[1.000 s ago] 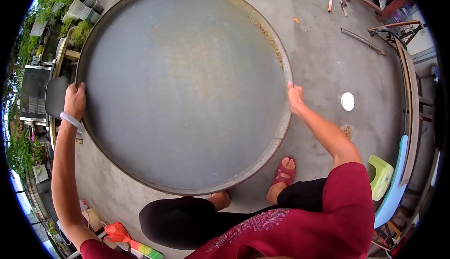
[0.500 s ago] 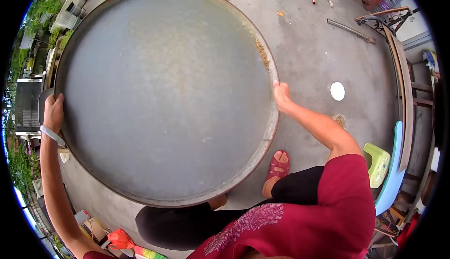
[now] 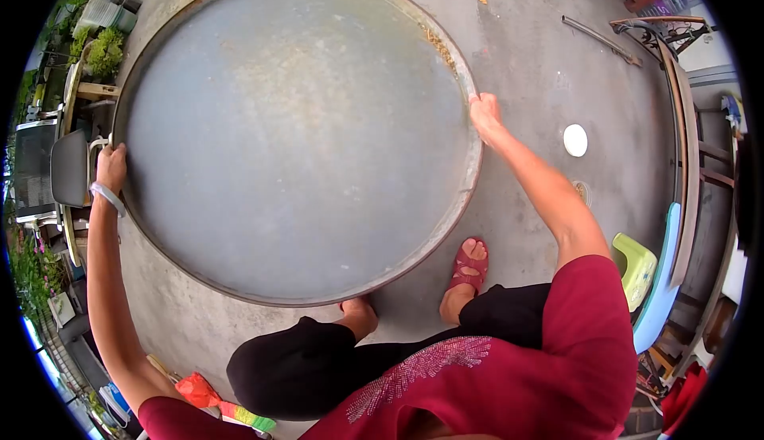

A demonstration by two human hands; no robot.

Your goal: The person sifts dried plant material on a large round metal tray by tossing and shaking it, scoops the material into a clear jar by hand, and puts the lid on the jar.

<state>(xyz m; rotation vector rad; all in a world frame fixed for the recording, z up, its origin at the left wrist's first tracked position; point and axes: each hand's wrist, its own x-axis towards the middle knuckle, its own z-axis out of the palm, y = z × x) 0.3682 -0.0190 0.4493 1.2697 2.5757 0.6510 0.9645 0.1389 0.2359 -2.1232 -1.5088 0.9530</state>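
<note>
A very large round grey metal tray [image 3: 298,146] with a raised, rusty rim hangs before me above the floor. My left hand [image 3: 111,168], with a pale bracelet at the wrist, is closed on the rim at the left. At the right edge my right hand [image 3: 486,115] grips the rim, thumb on top and the other fingers mostly hidden. Small brown grains [image 3: 439,46] lie along the inner upper right rim.
On the floor to the right are a white round lid [image 3: 575,140], a small container of grains [image 3: 582,193], a metal pipe [image 3: 601,39] and a green stool [image 3: 634,271]. A grey chair [image 3: 70,168] stands at the left; a red bag [image 3: 197,391] lies lower left.
The tray first shifted left and down in view, then back up and slightly right. Its grains now sit higher along the rim. Both hands have kept their hold.
</note>
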